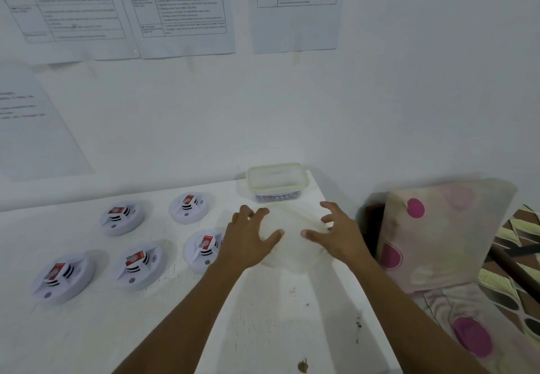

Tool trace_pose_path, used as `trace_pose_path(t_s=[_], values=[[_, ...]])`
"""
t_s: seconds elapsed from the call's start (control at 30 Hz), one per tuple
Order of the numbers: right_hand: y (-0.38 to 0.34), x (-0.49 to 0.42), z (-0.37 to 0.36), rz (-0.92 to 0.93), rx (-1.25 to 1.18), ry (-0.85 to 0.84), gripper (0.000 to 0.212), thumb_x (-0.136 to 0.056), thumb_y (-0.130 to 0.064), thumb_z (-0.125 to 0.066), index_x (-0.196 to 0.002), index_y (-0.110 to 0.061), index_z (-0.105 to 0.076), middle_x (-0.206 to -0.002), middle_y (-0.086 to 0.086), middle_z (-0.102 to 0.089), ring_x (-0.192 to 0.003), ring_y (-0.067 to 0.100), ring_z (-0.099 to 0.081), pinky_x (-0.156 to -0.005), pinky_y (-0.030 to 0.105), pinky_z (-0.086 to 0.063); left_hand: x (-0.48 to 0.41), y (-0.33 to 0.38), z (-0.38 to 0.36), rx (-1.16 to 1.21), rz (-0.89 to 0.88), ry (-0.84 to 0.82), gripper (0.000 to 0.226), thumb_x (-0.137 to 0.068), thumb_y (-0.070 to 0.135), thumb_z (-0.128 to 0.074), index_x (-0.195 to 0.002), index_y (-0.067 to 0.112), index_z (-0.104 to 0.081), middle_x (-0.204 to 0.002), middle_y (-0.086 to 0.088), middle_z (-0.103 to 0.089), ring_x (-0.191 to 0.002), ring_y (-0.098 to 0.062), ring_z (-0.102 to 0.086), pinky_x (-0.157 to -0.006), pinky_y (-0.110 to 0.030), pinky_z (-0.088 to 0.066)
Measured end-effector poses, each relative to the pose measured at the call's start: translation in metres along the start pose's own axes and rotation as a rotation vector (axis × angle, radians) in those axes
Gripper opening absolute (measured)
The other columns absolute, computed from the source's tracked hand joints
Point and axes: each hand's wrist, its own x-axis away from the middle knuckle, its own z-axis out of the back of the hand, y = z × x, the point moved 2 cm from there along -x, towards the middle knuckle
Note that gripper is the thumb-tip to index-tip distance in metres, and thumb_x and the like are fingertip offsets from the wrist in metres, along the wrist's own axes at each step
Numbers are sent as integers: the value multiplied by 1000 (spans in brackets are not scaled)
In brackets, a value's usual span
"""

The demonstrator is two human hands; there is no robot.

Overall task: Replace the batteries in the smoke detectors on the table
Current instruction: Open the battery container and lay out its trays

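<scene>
I see my left hand [248, 242] and right hand [342, 236], fingers spread and bent, flanking a blurred white disc [290, 253] on the tabletop [277, 315] near a lidded box [277, 180], though I cannot tell whether they grip it, with five smoke detectors [137, 265] lying to their left.

Near stretch of worktop [263, 329]: open run in from the front edge. Left half taken by five smoke detectors [140, 265] in two rows, narrow lanes between. Far right corner: lidded container [277, 180], close to the wall [380, 110]. Left hand [248, 239] and right hand [339, 233] flank a blurred pale shape [292, 248], possibly another detector. Pillow [432, 236] crowds the right edge.
</scene>
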Motion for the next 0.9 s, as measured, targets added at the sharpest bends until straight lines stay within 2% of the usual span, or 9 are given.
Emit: trace_pose_path(t_s=[0.1,0.23,0.33,0.43,0.53,0.63,0.7,0.77,0.9], values=[[0,-4,3,23,103,144,76,-75,-50,-77,-138,-24,-43,-127,5,-56,-111,21,-57,-93,37,-49,12,-4,3,61,47,30,65,-86,63,-55,-137,25,-43,-124,-1,-47,-115,-18,-50,-89,-28,-43],[9,5,-5,-60,41,112,73,-80,-56,-69,-140,-26,-40,-129,9,-57,-118,25,-55,-95,41,-51,12,0,3,295,123,-63,73,-85,51,-67,-145,24,-36,-141,0,-42,-126,-16,-44,-94,-25,-37],[14,16,-8,-87,-66,99,71,-76,-56,-71,-136,-32,-42,-126,8,-58,-112,24,-59,-87,46,-57,12,0,4,410,147,-61,71,-82,44,-73,-142,25,-40,-138,-2,-47,-118,-15,-46,-96,-29,-41],[8,19,-5,-38,-47,128,71,-76,-48,-77,-137,-30,-44,-123,8,-60,-115,20,-55,-94,37,-52,12,1,8,397,164,-34,72,-77,42,-78,-139,27,-43,-128,-2,-43,-106,-12,-43,-86,-25,-40],[-3,17,2,21,13,151,71,-76,-41,-79,-137,-27,-46,-118,8,-61,-112,20,-55,-93,33,-48,10,2,14,363,157,7,75,-74,42,-81,-138,25,-45,-127,-2,-42,-105,-13,-45,-88,-24,-42],[-13,13,10,53,41,175,67,-77,-39,-79,-135,-25,-49,-107,4,-59,-101,17,-56,-85,30,-47,8,3,21,389,141,54,68,-76,36,-81,-135,23,-50,-126,-3,-46,-103,-17,-52,-86,-22,-42],[-17,10,17,53,-21,187,61,-78,-34,-79,-132,-25,-52,-96,-3,-57,-93,15,-55,-80,28,-47,7,2,27,428,137,95,62,-76,33,-81,-131,27,-54,-118,0,-50,-92,-14,-53,-77,-18,-41],[-17,8,22,32,-104,169,56,-79,-28,-79,-129,-27,-54,-89,-10,-54,-91,14,-55,-80,32,-50,5,2,31,523,164,120,55,-77,27,-81,-125,32,-55,-110,1,-54,-83,-11,-53,-72,-16,-42],[-13,2,25,-20,-199,132,49,-78,-24,-79,-122,-27,-56,-92,0,-59,-87,20,-60,-80,43,-57,1,0,32,665,251,75,59,-78,18,-80,-130,28,-53,-104,3,-57,-87,-17,-59,-74,-27,-50]])
